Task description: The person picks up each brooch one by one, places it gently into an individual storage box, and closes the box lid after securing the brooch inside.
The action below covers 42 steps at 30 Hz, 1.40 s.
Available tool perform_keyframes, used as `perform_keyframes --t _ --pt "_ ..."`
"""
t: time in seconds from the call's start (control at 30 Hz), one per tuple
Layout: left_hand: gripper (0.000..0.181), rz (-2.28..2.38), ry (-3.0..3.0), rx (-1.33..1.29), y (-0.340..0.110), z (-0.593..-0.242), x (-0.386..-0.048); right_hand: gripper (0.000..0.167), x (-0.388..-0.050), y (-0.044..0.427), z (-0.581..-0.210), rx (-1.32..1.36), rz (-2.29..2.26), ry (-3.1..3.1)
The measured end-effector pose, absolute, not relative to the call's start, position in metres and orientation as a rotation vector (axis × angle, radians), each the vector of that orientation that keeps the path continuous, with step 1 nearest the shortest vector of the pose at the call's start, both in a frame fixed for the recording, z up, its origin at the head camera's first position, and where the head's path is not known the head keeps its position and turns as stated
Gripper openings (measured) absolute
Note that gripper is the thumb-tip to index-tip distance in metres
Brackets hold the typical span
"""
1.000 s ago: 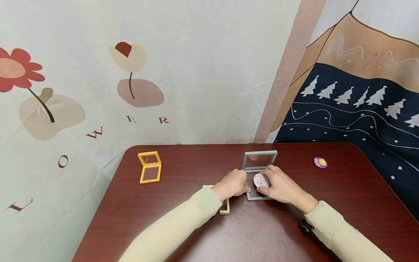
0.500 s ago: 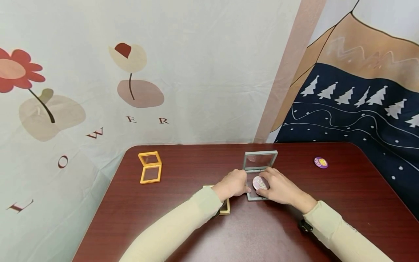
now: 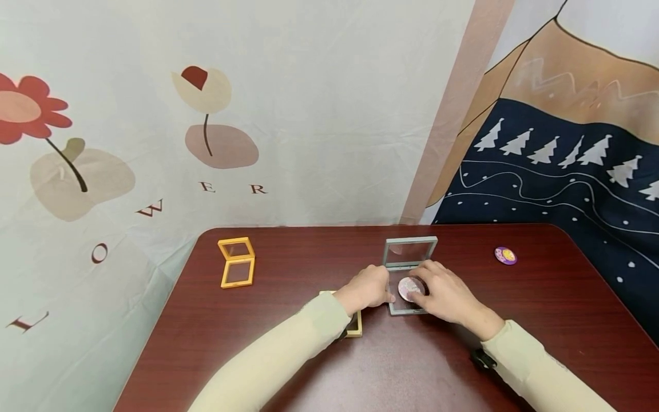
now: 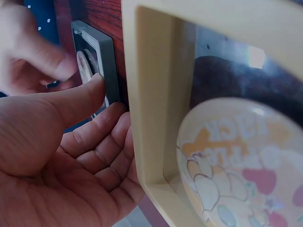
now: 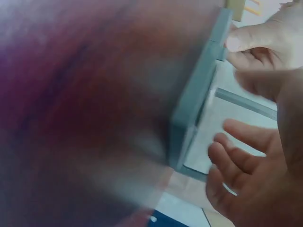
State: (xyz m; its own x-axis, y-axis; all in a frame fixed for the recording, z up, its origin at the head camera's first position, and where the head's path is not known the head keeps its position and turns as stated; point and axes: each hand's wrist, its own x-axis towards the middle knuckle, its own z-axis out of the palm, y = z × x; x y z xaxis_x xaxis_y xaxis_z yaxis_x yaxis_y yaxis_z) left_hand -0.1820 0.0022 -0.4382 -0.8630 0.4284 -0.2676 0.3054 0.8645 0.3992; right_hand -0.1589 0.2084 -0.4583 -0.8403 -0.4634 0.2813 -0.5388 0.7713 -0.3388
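Grey-green and hinged open, the display frame [image 3: 404, 312] could shift if the left hand [image 3: 366, 285], pinching its left edge, slackens; the round badge [image 3: 406, 288], on or just above the lower panel, could slide off-centre if nudged by the right hand [image 3: 448, 294], fingers spread loosely round it. Since half a second ago, the badge's face looks rounder, less tilted.

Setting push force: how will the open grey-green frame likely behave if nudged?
The grey-green frame looks stiff: its rims run straight. Probably light, since its panels are see-through. The raised half could swing, being tilted up at the hinge.
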Motion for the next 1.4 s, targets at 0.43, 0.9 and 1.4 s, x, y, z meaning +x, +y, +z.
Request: perform_keyframes --t 0.43,0.9,1.4 --pt "0.029 0.523 2.678 0.488 0.001 -0.436 -0.182 0.023 -0.169 0.229 -0.411 0.611 0.754 -2.548" --pt "0.03 0.515 2.681 0.516 0.003 -0.435 -0.181 0.053 -0.181 0.236 -0.414 0.565 0.727 -2.713" --pt "0.028 0.502 2.682 0.549 0.001 -0.437 -0.183 0.045 -0.17 0.24 -0.424 0.589 0.769 -2.646"
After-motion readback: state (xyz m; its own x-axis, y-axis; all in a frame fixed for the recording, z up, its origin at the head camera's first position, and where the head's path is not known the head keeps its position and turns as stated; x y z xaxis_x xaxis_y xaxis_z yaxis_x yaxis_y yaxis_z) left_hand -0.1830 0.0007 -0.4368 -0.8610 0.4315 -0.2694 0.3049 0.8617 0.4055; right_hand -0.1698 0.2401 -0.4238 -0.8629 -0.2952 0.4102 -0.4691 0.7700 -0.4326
